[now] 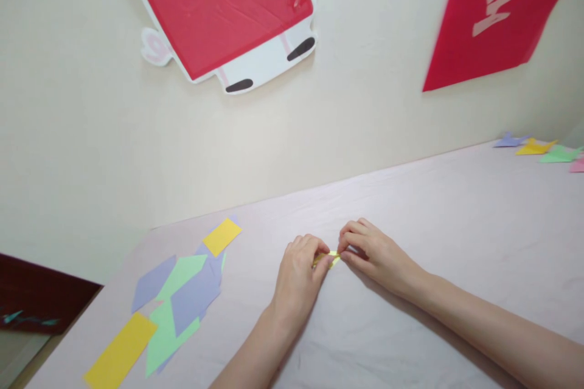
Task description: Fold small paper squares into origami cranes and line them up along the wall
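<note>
A small folded piece of yellow paper is between my hands, low over the pale cloth-covered table. My left hand pinches its left end between thumb and fingers. At its right end, my right hand has thumb and fingertips closed on the paper's edge. The fingers cover much of the paper, so its full folded shape is hidden.
To the left lies a loose pile of paper sheets in purple, green and yellow. Several folded paper shapes stand in a row at the far right. Behind the table rises a pale wall with a red-and-white cartoon board and a red banner.
</note>
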The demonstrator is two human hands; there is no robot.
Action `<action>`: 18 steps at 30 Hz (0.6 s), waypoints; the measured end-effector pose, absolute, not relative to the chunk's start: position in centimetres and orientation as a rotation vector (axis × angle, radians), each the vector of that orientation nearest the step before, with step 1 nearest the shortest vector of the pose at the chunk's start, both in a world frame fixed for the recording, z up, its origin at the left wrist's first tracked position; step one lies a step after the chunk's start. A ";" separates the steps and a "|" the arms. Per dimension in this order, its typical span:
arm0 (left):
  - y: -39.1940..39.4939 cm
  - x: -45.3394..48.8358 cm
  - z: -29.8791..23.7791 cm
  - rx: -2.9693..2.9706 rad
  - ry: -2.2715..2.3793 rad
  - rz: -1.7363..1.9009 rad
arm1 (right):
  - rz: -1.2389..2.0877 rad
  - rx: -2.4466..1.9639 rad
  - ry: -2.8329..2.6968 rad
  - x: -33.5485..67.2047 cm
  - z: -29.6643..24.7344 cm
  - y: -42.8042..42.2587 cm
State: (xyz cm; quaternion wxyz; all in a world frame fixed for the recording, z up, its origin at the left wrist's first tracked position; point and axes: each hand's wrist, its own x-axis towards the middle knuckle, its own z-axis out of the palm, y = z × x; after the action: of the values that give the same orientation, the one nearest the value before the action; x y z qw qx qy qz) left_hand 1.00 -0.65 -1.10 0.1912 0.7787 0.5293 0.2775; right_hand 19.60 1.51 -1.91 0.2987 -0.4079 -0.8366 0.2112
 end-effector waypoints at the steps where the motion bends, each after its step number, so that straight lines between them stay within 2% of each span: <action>1: -0.7 1.0 -1.1 2.192 1.505 0.763 | 0.560 -1.088 -2.223 19.6 -1.9 1.5; 6: -1.0 0.8 -1.3 2.354 1.581 0.621 | 0.535 -1.081 -2.233 19.5 -2.0 1.6; 18: -1.4 0.8 -1.6 2.358 1.631 0.652 | 0.486 -1.088 -2.259 19.3 -2.2 1.6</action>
State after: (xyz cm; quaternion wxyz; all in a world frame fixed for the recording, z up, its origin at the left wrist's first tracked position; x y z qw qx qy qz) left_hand 0.76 -1.38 -1.56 0.1006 0.7978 0.5520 0.2207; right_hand 19.32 1.61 -2.23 0.2897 -0.4077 -0.8466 0.1822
